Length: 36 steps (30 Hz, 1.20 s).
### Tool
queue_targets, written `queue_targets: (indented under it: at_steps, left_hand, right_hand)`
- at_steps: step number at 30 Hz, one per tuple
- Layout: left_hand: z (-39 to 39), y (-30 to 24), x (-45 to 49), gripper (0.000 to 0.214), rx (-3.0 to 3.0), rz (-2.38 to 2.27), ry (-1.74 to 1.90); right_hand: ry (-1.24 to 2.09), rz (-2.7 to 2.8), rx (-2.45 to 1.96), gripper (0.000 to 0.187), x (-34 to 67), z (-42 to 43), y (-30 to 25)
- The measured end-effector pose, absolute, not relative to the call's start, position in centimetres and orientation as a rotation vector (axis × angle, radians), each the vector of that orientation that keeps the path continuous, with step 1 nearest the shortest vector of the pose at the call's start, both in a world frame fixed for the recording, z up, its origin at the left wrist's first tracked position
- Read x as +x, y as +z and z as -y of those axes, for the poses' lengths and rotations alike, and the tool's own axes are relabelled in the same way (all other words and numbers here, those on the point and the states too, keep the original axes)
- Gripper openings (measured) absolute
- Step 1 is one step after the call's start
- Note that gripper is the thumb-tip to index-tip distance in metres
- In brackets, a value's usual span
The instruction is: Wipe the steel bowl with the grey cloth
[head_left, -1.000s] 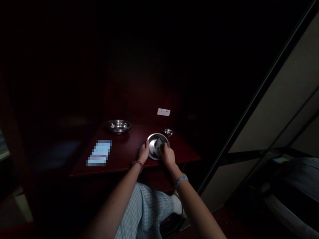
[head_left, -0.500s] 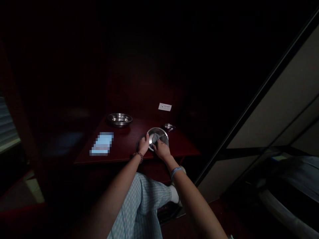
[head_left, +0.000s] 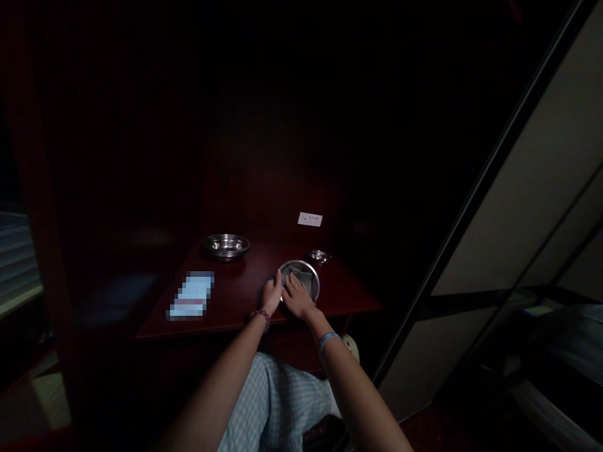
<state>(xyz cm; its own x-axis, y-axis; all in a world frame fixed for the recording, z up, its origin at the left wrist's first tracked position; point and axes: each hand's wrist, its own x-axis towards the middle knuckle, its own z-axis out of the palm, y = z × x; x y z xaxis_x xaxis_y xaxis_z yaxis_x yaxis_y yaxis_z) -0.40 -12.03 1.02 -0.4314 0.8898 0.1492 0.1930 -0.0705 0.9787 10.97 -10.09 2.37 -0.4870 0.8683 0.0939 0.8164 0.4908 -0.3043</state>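
Observation:
A round stainless steel bowl point(head_left: 317, 290) is at the near edge of the dark red desk, its inside turned toward me. My left hand point(head_left: 271, 296) grips its left rim, thumb pointing up along the edge. Inside the bowl lies a grey cloth point(head_left: 307, 277). My right hand point(head_left: 298, 297) presses on this cloth, fingers stretched out flat and slightly apart. The hand covers the bowl's lower inside and part of the cloth.
Another steel bowl point(head_left: 227, 247), perhaps stacked, stands at the desk's back left. A small steel dish point(head_left: 320, 257) sits behind my bowl. A pixelated bluish rectangle point(head_left: 192, 295) is on the left of the desk point(head_left: 245, 282). A white socket plate point(head_left: 309, 219) is on the back wall.
My right hand has shifted slightly left within the bowl, and its bent fingers have stretched out over the cloth. My left hand keeps its hold. The whole view has tilted up slightly.

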Motion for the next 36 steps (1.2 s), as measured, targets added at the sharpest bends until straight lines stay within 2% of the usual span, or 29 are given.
queue_targets:
  at_steps: [5, 10, 15, 20, 23, 25, 29, 36]
  left_hand:
    - [11.8, 0.6, -0.5, 0.067, 1.168, -1.656, 1.541]
    - [11.1, 0.1, -0.4, 0.068, 1.151, -1.793, 1.508]
    - [11.0, 0.0, -0.1, 0.067, 1.222, -1.738, 1.536]
    - [11.0, 0.1, -0.1, 0.061, 1.278, -1.758, 1.507]
    - [10.9, 0.1, -0.1, 0.060, 1.282, -1.790, 1.482]
    - [10.7, 0.0, 0.0, 0.059, 1.288, -1.806, 1.485]
    - [10.7, -0.2, -0.1, 0.056, 1.260, -1.780, 1.540]
    - [11.6, 0.6, -0.3, 0.059, 1.167, -1.691, 1.562]
  right_hand:
    - [0.425, 2.622, -1.156, 0.061, 12.2, 10.4, 2.3]
    - [0.111, 2.817, -1.040, 0.067, 15.2, 11.8, 2.7]
    - [-0.206, 2.981, -0.929, 0.069, 18.6, 11.9, 4.0]
    - [-0.623, 3.004, -1.037, 0.095, 20.2, 9.9, 5.1]
    - [-0.709, 2.979, -1.107, 0.105, 20.1, 9.3, 4.9]
    - [-0.619, 2.982, -1.152, 0.106, 19.6, 9.9, 4.3]
    - [-0.219, 2.944, -1.200, 0.102, 17.9, 12.5, 3.2]
    - [0.394, 2.543, -1.135, 0.052, 15.5, 15.1, 2.1]
